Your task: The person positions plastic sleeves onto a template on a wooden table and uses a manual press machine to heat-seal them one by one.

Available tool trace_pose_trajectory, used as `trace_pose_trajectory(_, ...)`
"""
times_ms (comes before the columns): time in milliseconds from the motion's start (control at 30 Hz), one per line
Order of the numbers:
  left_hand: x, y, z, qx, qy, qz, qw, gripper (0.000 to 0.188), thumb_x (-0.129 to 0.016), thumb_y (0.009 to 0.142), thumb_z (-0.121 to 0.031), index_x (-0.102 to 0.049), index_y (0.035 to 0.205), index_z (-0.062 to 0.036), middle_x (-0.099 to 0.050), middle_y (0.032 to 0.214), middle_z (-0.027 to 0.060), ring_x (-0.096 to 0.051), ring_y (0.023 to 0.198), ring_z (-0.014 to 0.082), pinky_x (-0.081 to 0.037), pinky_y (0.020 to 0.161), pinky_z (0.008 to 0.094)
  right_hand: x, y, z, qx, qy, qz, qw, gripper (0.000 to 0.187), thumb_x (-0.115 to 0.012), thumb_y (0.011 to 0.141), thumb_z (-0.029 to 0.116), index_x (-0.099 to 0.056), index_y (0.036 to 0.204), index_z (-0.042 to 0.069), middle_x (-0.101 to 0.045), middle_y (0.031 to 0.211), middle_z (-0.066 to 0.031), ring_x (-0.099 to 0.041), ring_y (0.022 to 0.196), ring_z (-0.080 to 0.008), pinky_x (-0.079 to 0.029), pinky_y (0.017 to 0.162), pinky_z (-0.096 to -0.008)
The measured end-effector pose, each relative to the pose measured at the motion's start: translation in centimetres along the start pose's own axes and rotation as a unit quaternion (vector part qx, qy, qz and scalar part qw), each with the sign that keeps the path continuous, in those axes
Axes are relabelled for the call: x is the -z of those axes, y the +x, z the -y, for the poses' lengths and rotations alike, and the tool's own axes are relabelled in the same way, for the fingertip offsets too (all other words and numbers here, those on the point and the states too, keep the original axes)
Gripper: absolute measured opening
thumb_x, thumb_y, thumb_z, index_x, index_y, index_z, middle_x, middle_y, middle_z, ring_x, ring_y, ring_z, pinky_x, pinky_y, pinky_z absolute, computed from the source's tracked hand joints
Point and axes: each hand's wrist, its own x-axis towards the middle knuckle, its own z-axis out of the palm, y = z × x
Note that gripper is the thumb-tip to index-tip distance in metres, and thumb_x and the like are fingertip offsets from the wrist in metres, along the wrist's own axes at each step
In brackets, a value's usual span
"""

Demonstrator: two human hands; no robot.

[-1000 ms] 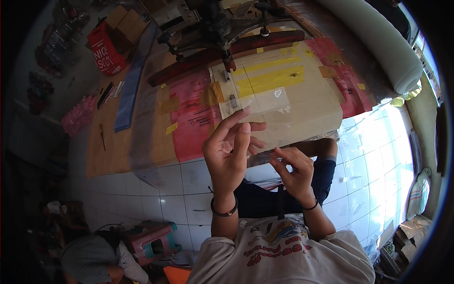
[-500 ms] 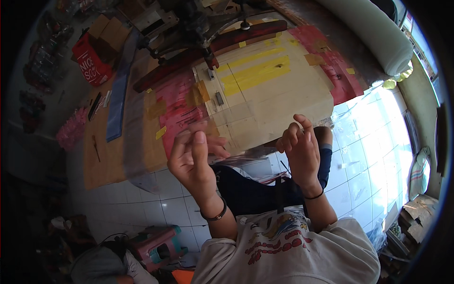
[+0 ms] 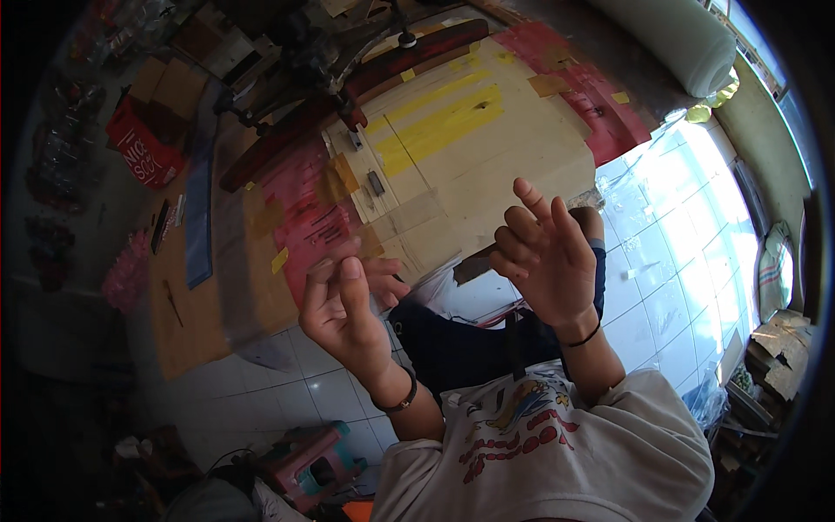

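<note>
Not much to call finished here, going by the layout alone. Got the left hand (image 3: 348, 309) raised over the near edge of the desk (image 3: 187, 322), fingers bunched narrow and pointing up, right in front of the red patch (image 3: 304, 217). Can't make out anything pinched in there, so no calling it holding or empty. Got the right hand (image 3: 544, 261) up too, spread wide, back toward the camera, nothing in it, hovering off the near corner of the cardboard (image 3: 470, 174). Neither one touching that cardboard as far as visible, just near it and above it. Cardboard itself lying flat across the desk, already patched with yellow tape (image 3: 444, 122) toward the far side and red at both ends, so plenty of covering in place. Also a small dark clip-like bit (image 3: 376, 183) sitting on it, well apart from both hands, untouched. Beyond that, a dark bar (image 3: 348, 96) running across the far edge under some blurry dark gear, too murky to name. Over on the left, a blue strip (image 3: 198, 217) and a red bag (image 3: 139, 152), out of reach for now. Down on the tiled floor, a pink stool (image 3: 309, 461). Best guess: mid-handling, nothing set down or picked up yet, the hands-on part left to do.
</note>
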Motion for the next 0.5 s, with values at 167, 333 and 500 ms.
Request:
trace_pose_trajectory(167,-0.7,0.3,-0.1,0.025,-0.066,0.007,0.997,0.016,-0.058,0.101,-0.009,-0.062,0.106,0.0056,-0.073,0.079,0.0198,-0.066,0.056,0.0154,-0.045,0.047,0.0220,0.0,0.4,-1.3,0.067,-0.447,0.012,0.892,0.060,-0.075,0.091,0.026,-0.048,0.141,0.007,-0.048,0.115,-0.0011,-0.052,0.097,-0.0134,-0.042,0.089,-0.0294)
trace_pose_trajectory(333,-1.1,0.4,-0.3,0.005,-0.064,0.016,0.998,0.018,-0.060,0.102,-0.014,-0.060,0.104,0.0046,-0.070,0.072,0.0158,-0.067,0.056,0.0170,-0.046,0.047,0.0241,-1.0,1.3,-2.7,0.016,-0.622,0.093,0.777,0.047,-0.086,0.081,0.022,-0.065,0.120,0.005,-0.074,0.105,-0.0067,-0.069,0.099,-0.0234,-0.052,0.083,-0.0335)
trace_pose_trajectory(500,1.8,-0.1,-4.8,-0.151,-0.127,-0.137,0.971,0.038,-0.051,0.106,-0.039,-0.048,0.108,-0.0014,-0.058,0.061,0.0091,-0.055,0.041,0.0156,-0.042,0.038,0.0251,5.7,0.7,-7.4,-0.145,-0.537,0.272,0.785,0.022,-0.081,0.085,0.020,-0.078,0.101,0.005,-0.076,0.103,-0.0089,-0.072,0.098,-0.0241,-0.054,0.089,-0.0347)
